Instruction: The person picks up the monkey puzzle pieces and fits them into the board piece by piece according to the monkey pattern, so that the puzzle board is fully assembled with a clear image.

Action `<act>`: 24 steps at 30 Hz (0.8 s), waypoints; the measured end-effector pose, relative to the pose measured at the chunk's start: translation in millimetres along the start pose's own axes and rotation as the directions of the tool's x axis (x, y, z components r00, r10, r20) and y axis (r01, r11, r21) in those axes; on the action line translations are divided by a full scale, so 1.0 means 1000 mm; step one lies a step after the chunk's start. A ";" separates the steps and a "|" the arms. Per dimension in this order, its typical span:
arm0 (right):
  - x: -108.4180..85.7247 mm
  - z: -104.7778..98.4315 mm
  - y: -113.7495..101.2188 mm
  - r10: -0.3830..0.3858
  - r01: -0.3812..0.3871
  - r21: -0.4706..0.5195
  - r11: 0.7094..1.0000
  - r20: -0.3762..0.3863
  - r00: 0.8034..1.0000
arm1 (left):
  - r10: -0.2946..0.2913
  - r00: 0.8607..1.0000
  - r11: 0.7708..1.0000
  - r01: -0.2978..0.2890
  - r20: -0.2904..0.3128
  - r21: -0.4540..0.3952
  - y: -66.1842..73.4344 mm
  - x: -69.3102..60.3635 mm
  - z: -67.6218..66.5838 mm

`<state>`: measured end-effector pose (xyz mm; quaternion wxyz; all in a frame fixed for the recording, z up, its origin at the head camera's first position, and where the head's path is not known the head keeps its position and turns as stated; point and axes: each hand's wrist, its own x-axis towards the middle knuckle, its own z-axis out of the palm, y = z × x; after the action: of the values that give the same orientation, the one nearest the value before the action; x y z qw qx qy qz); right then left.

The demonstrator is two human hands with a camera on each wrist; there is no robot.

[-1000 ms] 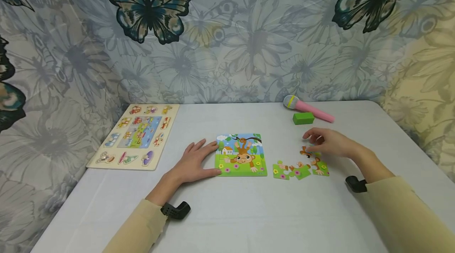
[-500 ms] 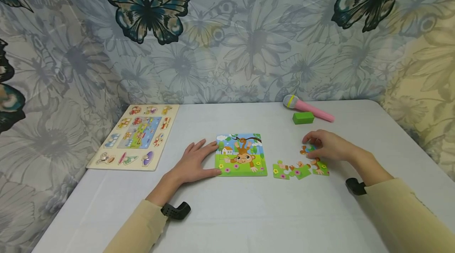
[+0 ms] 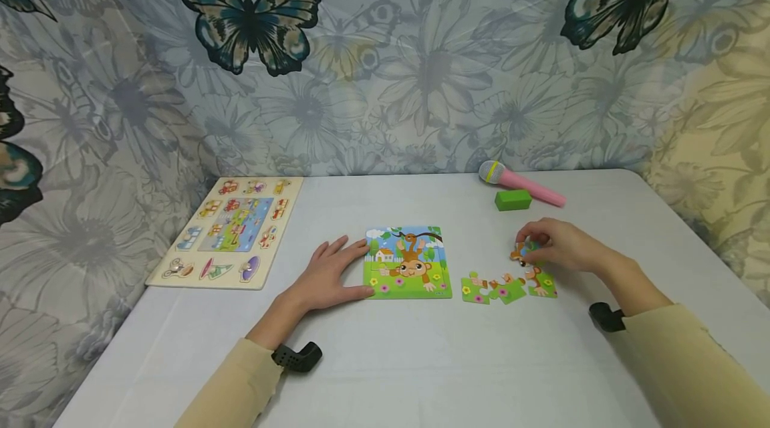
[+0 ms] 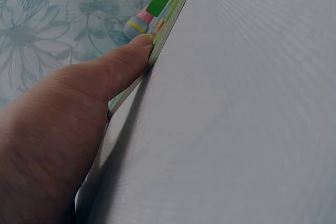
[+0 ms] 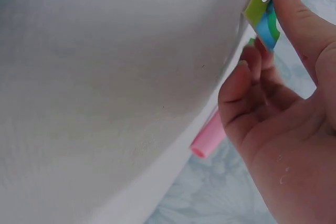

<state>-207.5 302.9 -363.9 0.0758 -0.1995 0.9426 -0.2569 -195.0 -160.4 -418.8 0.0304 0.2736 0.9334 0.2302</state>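
Observation:
My left hand [image 3: 327, 274] lies with straight, spread fingers at the left edge of a square monkey jigsaw board [image 3: 412, 284]. In the left wrist view its thumb [image 4: 126, 59] touches the board's edge. My right hand [image 3: 562, 244] pinches a jigsaw piece [image 3: 517, 255] between thumb and fingers, right of the board. In the right wrist view the piece [image 5: 266, 30] shows blue and green, partly hidden by the thumb. Several loose jigsaw pieces [image 3: 510, 291] lie on the table just in front of the right hand.
A wooden picture board [image 3: 159, 274] lies at the table's left. A green block [image 3: 513, 200] and a pink toy microphone [image 3: 532, 189] lie at the back right, beyond the right hand. Patterned fabric [image 3: 385, 127] rises behind the white table [image 3: 409, 361].
My right hand has lowered onto the jigsaw piece, closed its fingertips on it and moved it slightly to the right. The left hand stays in place.

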 end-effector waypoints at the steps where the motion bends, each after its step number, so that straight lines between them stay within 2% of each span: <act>1: 0.000 -0.001 0.000 -0.004 0.004 0.003 1.000 0.003 1.000 | 0.000 1.000 1.000 0.000 0.000 -0.002 0.000 0.000 0.000; 10: 0.002 -0.007 -0.001 -0.046 0.046 0.053 0.998 0.000 0.999 | 0.008 1.000 1.000 -0.008 -0.003 -0.001 0.001 0.000 -0.001; 17: 0.014 -0.003 -0.016 -0.076 0.070 0.134 0.988 0.036 0.996 | 0.009 1.000 1.000 -0.009 -0.001 -0.008 0.001 -0.001 -0.001; 24: 0.032 0.009 -0.034 -0.096 0.086 0.158 0.984 0.057 0.994 | 0.010 1.000 1.000 -0.010 -0.002 -0.005 0.002 -0.001 -0.002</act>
<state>-223.1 258.3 -355.5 0.1095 -0.2438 0.9067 -0.3264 -193.8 -160.4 -416.2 0.0292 0.2780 0.9314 0.2331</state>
